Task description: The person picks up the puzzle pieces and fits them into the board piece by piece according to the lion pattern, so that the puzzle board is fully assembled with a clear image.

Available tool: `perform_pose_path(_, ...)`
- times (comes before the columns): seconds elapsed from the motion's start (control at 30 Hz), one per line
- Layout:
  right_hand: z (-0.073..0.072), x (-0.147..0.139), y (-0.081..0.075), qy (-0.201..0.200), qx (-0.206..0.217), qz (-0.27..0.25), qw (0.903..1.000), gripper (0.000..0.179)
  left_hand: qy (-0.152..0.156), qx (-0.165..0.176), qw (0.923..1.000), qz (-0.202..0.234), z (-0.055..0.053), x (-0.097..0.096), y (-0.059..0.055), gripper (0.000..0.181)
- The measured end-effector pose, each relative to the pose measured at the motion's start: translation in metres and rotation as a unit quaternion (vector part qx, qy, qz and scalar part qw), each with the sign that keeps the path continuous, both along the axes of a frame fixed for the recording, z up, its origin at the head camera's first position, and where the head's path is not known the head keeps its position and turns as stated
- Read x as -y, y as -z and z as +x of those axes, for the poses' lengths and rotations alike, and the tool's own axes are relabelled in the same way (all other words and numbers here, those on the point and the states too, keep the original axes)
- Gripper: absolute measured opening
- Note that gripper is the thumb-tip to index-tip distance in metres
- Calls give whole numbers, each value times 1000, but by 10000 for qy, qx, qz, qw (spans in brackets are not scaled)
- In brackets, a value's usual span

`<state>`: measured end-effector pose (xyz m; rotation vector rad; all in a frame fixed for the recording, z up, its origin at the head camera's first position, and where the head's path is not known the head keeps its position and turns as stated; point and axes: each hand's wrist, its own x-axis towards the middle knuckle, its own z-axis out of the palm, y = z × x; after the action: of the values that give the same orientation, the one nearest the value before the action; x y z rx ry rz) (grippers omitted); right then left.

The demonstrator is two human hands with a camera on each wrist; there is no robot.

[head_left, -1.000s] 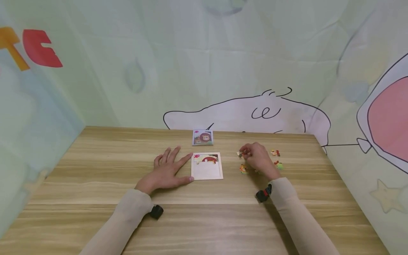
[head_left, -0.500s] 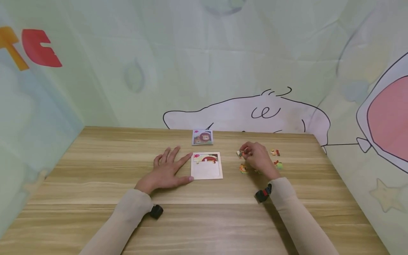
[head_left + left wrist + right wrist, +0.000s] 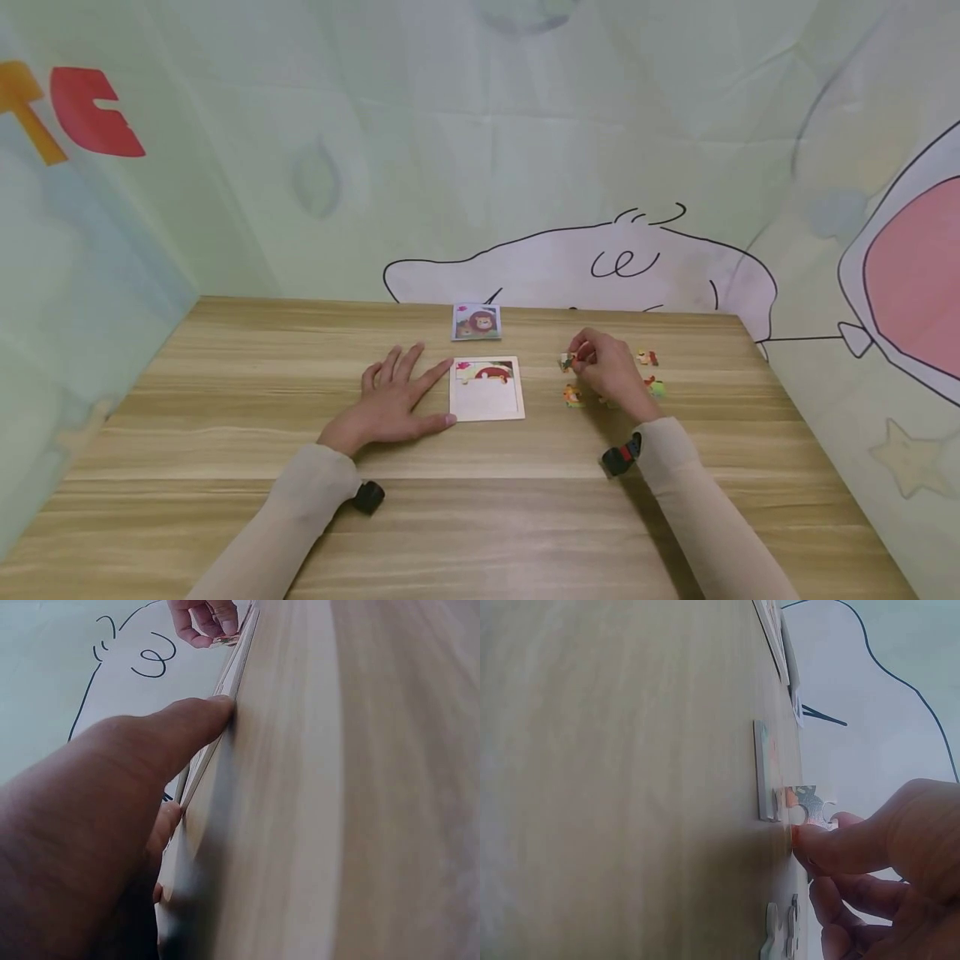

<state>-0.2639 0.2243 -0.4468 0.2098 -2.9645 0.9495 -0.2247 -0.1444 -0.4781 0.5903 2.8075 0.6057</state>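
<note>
My left hand (image 3: 392, 407) lies with fingers spread on the table, its thumb and index fingertip touching the left edge of a square puzzle board (image 3: 486, 403). In the left wrist view the thumb (image 3: 191, 724) presses along that edge. Fitted pieces fill the board's top strip, showing a red mane; the lower part is bare white. To the board's right, my right hand (image 3: 607, 371) pinches a jigsaw piece (image 3: 814, 802) between thumb and fingers. The right wrist view shows this piece tilted up, near another piece (image 3: 765, 772) on the table.
A lion picture card (image 3: 476, 323) lies behind the board. Loose jigsaw pieces surround the right hand: an orange one (image 3: 572, 396) in front, a red-and-yellow one (image 3: 647, 358) and a green one (image 3: 656, 387) to its right. Another is mostly hidden beneath the hand. A printed cloth backs the table.
My right hand has shifted slightly to the right, with more of the pinched piece now showing. The left hand and the board stay in place.
</note>
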Motion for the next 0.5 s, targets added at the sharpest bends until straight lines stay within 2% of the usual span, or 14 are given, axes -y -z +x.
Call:
perform_pose_path(0.17, 2, -2, -1, 10, -67, -97, 9999, 13, -22, 23, 10000, -39, 3, -2, -7, 92)
perform_pose_path(0.5, 6, 3, -5, 126, -4, -477, 9988, 13, -42, 16, 10000, -19, -2, 0, 3, 94)
